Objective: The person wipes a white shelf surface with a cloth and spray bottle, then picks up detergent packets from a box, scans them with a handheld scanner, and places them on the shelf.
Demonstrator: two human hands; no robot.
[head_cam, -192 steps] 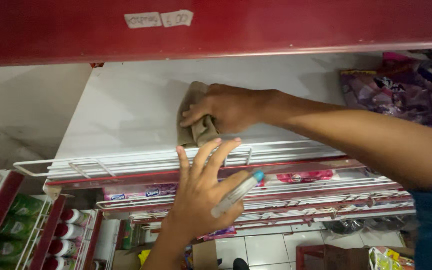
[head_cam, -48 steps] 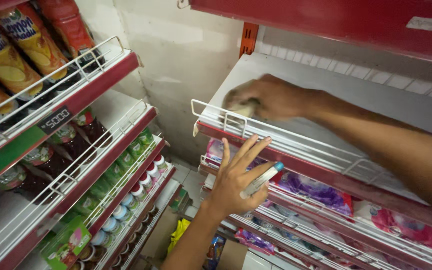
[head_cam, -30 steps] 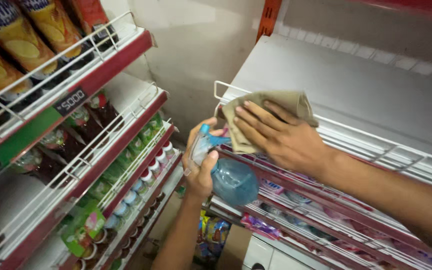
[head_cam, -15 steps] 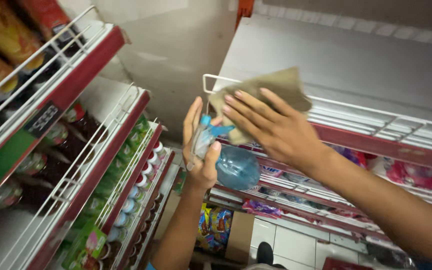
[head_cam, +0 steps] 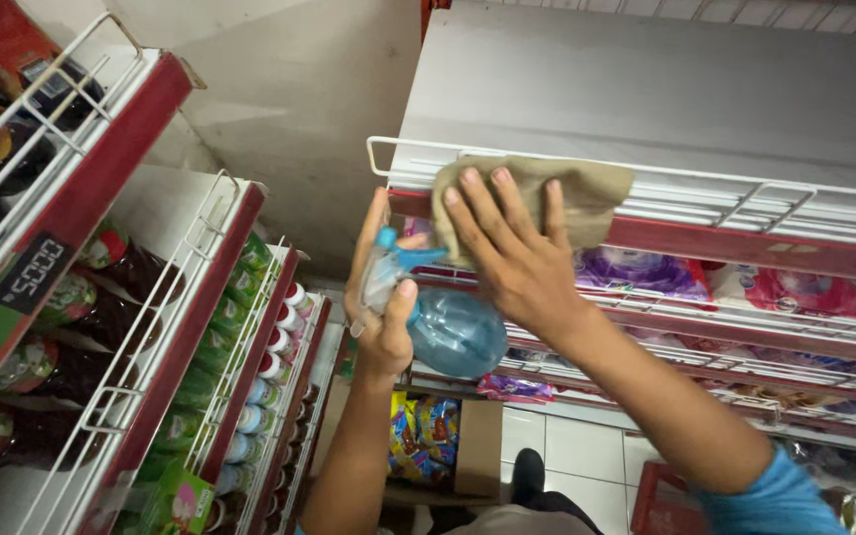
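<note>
Setting: shop aisle seen from above, with a bare grey shelf (head_cam: 666, 94) fronted by a white wire rail (head_cam: 745, 193); stocked red racks (head_cam: 180, 327) stand at left.
Right hand (head_cam: 512, 253): arm reaches up from lower right; fingers spread flat, pressing a tan cloth (head_cam: 577, 188) against the shelf's front edge.
Cloth: draped over the rail, partly under the fingers.
Left hand (head_cam: 383, 317): raised, fingers curled around the neck of a blue spray bottle (head_cam: 448, 322), thumb on it.
Bottle: tilted, just below the cloth.
</note>
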